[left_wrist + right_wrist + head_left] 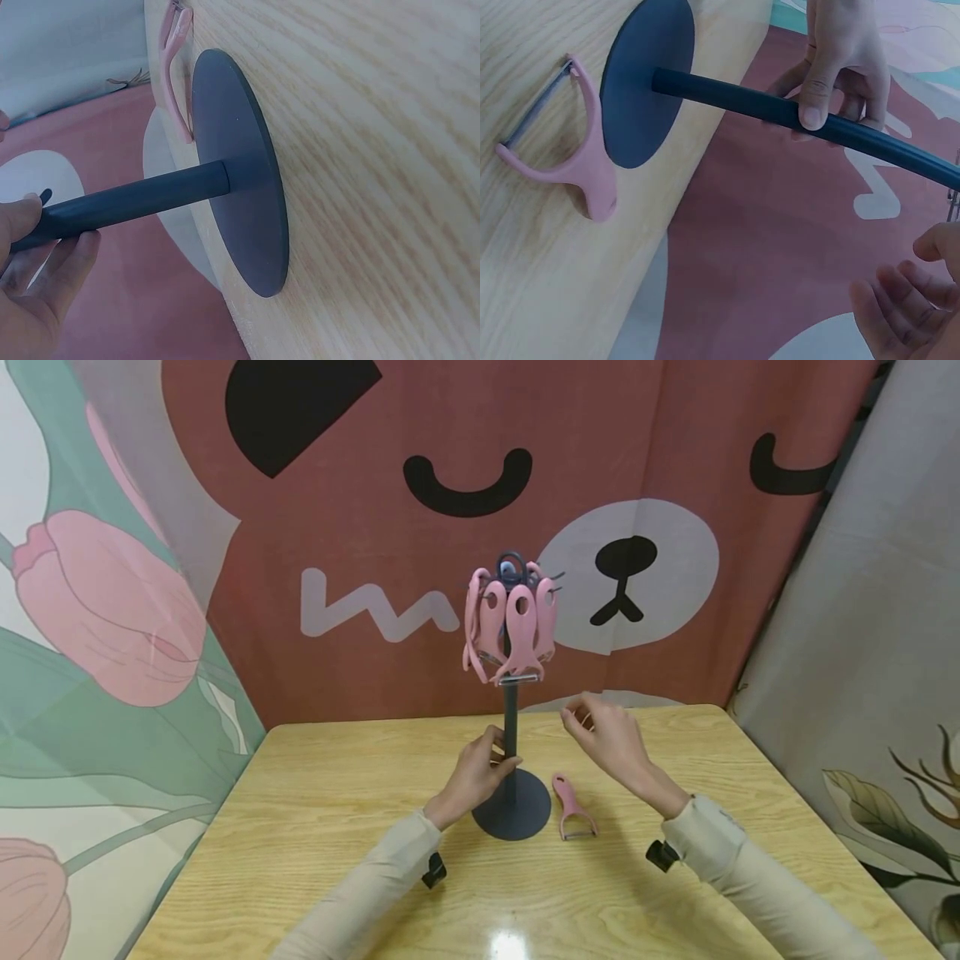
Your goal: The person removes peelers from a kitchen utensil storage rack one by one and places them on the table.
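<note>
My left hand [472, 772] grips the dark pole [511, 722] of an upright stand, low down above its round base [491, 820]. In the right wrist view the left thumb [815, 101] lies along the near side of the pole, with the fingers behind it. Several pink Y-shaped peelers [522, 625] hang by their handle holes from the hooks at the top. My right hand [611, 742] hovers to the right of the pole, fingers loosely bent and nothing between them. Below it, one more pink peeler [567, 797] lies on the table, just right of the base, blade end towards me.
The wooden table [322, 827] reaches back to a curtain [360, 677] with a bear face. Patterned cloth hangs on both sides. Hook tips [557, 577] jut out at the upper right of the stand. A small black camera is strapped at each wrist.
</note>
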`<state>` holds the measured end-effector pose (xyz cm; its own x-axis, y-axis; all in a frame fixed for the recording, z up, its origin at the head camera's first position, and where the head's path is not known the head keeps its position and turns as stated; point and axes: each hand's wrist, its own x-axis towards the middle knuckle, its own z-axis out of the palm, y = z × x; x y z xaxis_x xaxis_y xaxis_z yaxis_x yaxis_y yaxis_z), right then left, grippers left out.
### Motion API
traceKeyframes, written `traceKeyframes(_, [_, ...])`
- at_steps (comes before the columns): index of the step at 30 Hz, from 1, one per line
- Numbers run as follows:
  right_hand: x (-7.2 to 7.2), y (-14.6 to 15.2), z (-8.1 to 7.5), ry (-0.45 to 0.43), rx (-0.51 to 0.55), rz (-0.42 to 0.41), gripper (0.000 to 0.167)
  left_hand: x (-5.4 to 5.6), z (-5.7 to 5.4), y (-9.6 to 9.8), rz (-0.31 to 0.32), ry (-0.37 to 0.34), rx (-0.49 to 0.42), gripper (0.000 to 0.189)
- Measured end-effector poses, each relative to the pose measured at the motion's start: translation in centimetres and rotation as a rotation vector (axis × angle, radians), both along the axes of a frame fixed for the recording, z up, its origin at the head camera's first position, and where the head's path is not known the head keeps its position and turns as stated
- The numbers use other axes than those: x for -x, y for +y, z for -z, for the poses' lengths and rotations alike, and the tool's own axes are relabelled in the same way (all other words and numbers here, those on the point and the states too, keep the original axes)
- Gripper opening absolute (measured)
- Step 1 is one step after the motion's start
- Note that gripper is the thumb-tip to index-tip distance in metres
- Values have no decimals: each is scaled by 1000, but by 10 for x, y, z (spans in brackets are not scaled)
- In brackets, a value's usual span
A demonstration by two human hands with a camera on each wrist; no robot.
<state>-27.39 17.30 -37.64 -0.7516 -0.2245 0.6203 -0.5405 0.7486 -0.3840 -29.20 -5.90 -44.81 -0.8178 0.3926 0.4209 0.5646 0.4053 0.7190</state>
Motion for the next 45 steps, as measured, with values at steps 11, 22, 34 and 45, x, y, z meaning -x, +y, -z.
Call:
traceKeyframes(11, [1, -3, -11, 68, 13, -12, 10, 0, 1, 0, -4, 10, 9, 25])
traceKeyframes(22, [2, -7, -20, 129, 31, -24, 13, -1, 2, 0, -10, 4, 4, 25])
traceKeyframes(34, [1, -8, -28, 153, 55, -40, 12, -1, 2, 0, -2, 10, 0, 25])
traceKeyframes(45, [2, -11, -40, 215, 109, -57, 11, 1, 2, 0, -3, 11, -7, 25])
